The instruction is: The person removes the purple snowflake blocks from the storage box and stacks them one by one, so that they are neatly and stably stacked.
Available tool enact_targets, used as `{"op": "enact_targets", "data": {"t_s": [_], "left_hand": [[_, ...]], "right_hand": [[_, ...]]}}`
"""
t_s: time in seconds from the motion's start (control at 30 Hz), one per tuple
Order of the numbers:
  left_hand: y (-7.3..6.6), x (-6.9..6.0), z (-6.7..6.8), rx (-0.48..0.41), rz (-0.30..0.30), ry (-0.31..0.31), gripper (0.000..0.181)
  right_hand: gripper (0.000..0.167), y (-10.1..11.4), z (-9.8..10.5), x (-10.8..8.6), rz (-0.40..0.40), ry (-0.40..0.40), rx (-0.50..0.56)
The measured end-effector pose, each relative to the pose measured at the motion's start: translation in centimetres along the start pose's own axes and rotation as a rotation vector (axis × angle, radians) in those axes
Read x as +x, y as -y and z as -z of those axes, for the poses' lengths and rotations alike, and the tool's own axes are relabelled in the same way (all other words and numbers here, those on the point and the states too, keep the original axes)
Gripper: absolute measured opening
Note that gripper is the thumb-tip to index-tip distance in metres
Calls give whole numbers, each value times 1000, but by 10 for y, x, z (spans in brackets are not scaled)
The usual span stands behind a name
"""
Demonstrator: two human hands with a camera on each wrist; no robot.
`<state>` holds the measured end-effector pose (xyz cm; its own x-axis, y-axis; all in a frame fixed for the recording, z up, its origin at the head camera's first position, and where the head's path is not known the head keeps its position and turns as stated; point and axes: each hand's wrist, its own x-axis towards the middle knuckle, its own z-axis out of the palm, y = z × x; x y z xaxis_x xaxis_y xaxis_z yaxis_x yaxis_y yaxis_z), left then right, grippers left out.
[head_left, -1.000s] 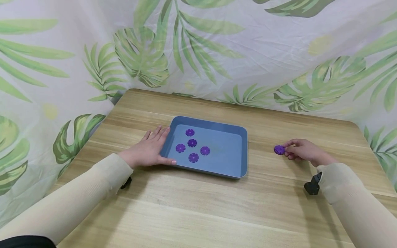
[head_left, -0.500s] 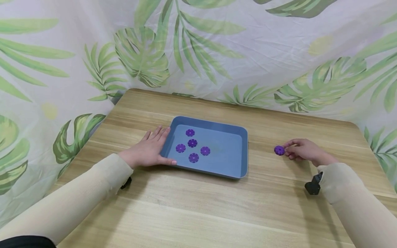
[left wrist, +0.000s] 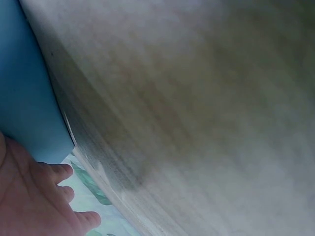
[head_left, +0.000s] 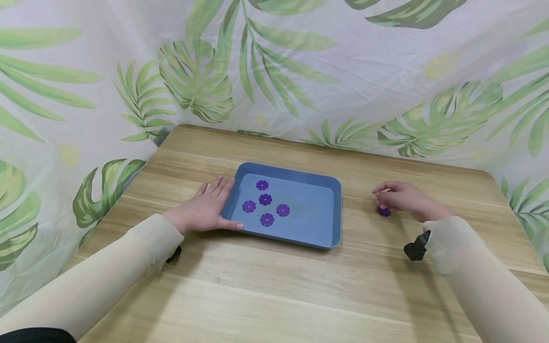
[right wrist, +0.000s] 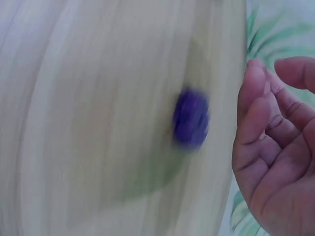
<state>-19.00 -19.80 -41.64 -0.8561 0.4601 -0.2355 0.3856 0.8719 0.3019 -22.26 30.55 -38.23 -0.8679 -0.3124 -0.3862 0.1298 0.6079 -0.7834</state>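
Note:
My left hand (head_left: 206, 205) rests against the left end of a blue tray (head_left: 339, 209), fingers spread along its side and thumb at the front rim. In the left wrist view, the palm (left wrist: 29, 196) lies beside the tray's blue wall (left wrist: 29, 88). Several purple notched discs (head_left: 283, 210) lie flat inside the tray, towards its left half. Over the table's right side my right hand (head_left: 405, 197) hovers with loosely bent fingers, thumb apart from them, nothing visibly held. Just below it sits a purple notched piece (right wrist: 191, 119), perhaps a stack of discs, blurred in the right wrist view.
The wooden table (head_left: 257, 281) has its far edge against a white curtain (head_left: 343, 71) printed with green leaves. A black wrist camera (head_left: 417, 247) hangs under the right sleeve. Dark material (head_left: 36, 335) shows at the lower left corner.
My right hand has let go of the purple notched piece and risen slightly left and away over it. The piece stays on the table. My left hand and the tray keep their place.

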Motion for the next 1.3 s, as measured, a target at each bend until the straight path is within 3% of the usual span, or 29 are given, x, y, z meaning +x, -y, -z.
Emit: {"op": "enact_targets", "data": {"t_s": [0.23,0.6,0.9,1.3], "left_hand": [[0,-1,0,17,2,-3,135],[2,1,-2,22,3,-4,135],[1,1,-1,24,-1,-1,134],[1,2,-2,20,3,4,133]], "right_hand": [[41,37,-29,16,70,61,69],[42,82,-78,40,76,186,169],[36,97,-115,49,-6,251,244],[25,100,-142,56,-71,255,213]]}}
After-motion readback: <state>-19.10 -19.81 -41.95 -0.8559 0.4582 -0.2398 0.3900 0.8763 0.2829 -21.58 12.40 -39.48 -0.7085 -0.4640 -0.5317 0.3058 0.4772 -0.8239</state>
